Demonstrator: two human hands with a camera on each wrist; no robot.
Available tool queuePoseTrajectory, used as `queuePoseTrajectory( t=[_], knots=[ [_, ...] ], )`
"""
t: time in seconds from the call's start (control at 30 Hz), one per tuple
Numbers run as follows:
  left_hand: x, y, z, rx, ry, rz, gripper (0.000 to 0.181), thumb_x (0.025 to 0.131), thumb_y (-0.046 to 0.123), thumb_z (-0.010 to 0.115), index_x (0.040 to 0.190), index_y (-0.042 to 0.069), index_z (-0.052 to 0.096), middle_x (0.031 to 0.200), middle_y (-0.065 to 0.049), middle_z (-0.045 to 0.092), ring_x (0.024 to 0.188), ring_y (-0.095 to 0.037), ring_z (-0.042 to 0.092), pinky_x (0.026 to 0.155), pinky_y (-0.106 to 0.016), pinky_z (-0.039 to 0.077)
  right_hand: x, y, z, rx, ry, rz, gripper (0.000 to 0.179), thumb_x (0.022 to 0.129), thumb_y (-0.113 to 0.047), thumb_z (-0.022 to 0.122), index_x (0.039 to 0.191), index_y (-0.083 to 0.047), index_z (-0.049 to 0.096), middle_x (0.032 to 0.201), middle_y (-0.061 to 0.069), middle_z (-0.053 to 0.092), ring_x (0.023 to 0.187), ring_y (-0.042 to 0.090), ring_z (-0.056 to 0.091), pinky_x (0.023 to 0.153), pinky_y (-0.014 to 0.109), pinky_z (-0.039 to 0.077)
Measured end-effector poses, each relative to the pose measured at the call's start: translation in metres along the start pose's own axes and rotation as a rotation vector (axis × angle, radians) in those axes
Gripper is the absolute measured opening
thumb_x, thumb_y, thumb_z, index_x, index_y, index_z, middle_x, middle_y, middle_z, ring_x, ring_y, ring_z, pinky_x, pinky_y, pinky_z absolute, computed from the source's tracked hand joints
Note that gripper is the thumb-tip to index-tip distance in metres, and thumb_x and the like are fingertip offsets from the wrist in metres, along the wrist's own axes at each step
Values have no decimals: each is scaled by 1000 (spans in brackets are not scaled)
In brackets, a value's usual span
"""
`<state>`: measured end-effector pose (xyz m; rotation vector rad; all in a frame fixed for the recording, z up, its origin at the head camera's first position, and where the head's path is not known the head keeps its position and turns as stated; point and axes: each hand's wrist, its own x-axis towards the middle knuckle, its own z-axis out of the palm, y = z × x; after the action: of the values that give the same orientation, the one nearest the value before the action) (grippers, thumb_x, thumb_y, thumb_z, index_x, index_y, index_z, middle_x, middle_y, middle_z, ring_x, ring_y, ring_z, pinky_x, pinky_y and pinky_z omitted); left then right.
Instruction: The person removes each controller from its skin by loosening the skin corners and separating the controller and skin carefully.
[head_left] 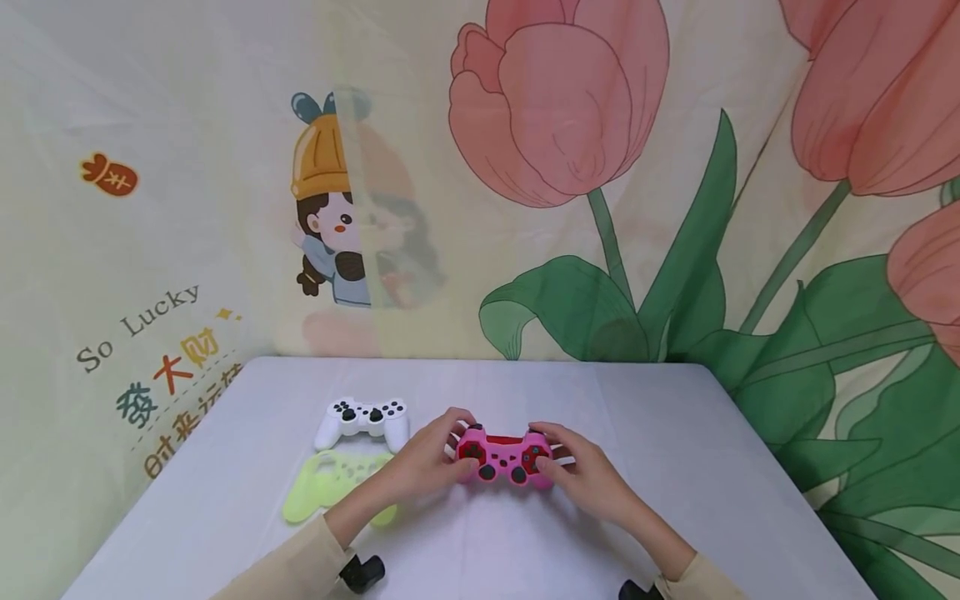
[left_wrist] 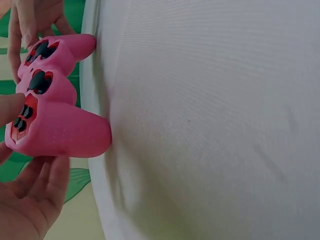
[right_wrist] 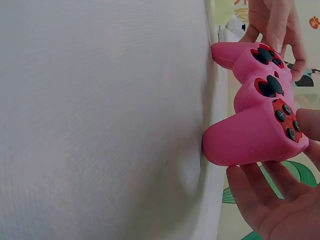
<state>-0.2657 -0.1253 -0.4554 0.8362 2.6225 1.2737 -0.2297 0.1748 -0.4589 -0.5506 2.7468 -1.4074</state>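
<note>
A red game controller in a pink silicone cover (head_left: 503,450) is held between both hands over the middle of the table. My left hand (head_left: 429,457) grips its left end, thumb on the face by the direction buttons and fingers behind. At the other end, my right hand (head_left: 592,477) grips it the same way, thumb beside the symbol buttons. In the left wrist view, the pink cover (left_wrist: 75,127) wraps the handles, leaving red face and black sticks exposed. The right wrist view shows fingertips (right_wrist: 245,180) under the near handle.
Left of the hands lies a white game controller (head_left: 327,432) with black sticks and buttons. Nearer to me lies a pale green silicone cover (head_left: 306,492), partly hidden by the left forearm. A white cloth covers the table (head_left: 517,550); a printed curtain (head_left: 420,350) hangs behind it.
</note>
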Motion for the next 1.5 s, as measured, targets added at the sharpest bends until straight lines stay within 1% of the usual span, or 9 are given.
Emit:
queuePoseTrajectory(
  t=[0.2,0.33,0.47,0.67,0.87,1.1,1.23,1.37,1.5],
  knots=[
    [2,3,1,41,23,9,39,102,32,73,135,24,55,118,2,67,105,-13,64,80,-31,54,2,-3,0,9,17,32,42,103,-24,72,144,-24,62,132,3,69,112,22,69,90,33,60],
    [2,6,2,34,25,15,36,103,29,72,134,22,58,114,3,67,102,-14,64,78,-30,55,3,-5,2,15,28,35,35,103,-22,72,138,-21,64,130,2,70,110,21,69,91,34,59],
    [2,8,3,19,30,21,31,102,24,73,130,24,59,112,3,68,100,-15,65,76,-28,56,3,-8,3,19,40,30,30,103,-18,72,132,-22,65,126,1,71,109,20,69,91,31,58],
    [1,12,3,-5,47,33,32,100,17,75,128,19,60,107,4,66,101,-16,65,75,-27,59,3,-11,5,25,57,10,32,100,-11,75,128,-20,67,121,-2,70,112,20,67,91,32,60],
    [0,12,1,12,59,72,36,97,11,78,127,17,60,109,4,63,106,-16,63,76,-26,60,1,-12,5,30,81,-29,36,95,-4,78,125,-21,68,119,-5,68,108,19,65,90,36,62],
    [-1,10,-2,28,39,89,35,96,12,80,124,21,62,111,6,62,108,-16,63,75,-26,60,-1,-11,4,35,51,-54,38,93,-1,80,122,-22,68,118,-5,67,108,19,65,92,35,62],
    [-3,10,-3,43,16,90,35,96,14,81,125,17,62,112,5,61,109,-17,62,76,-25,59,-2,-10,4,26,36,-68,38,93,-2,80,123,-23,68,119,-2,68,109,19,65,92,36,62],
    [-5,10,-4,66,2,94,37,95,17,82,127,16,62,113,5,61,108,-16,62,77,-25,59,-3,-9,4,25,10,-111,38,93,-2,80,123,-22,68,121,4,69,111,25,67,92,39,62],
    [-7,10,-4,101,5,102,36,94,25,84,123,22,63,110,9,61,103,-13,60,76,-25,57,-5,-6,4,22,-19,-150,42,92,-2,81,124,-25,67,121,-2,68,113,23,68,93,40,62]
  ],
)
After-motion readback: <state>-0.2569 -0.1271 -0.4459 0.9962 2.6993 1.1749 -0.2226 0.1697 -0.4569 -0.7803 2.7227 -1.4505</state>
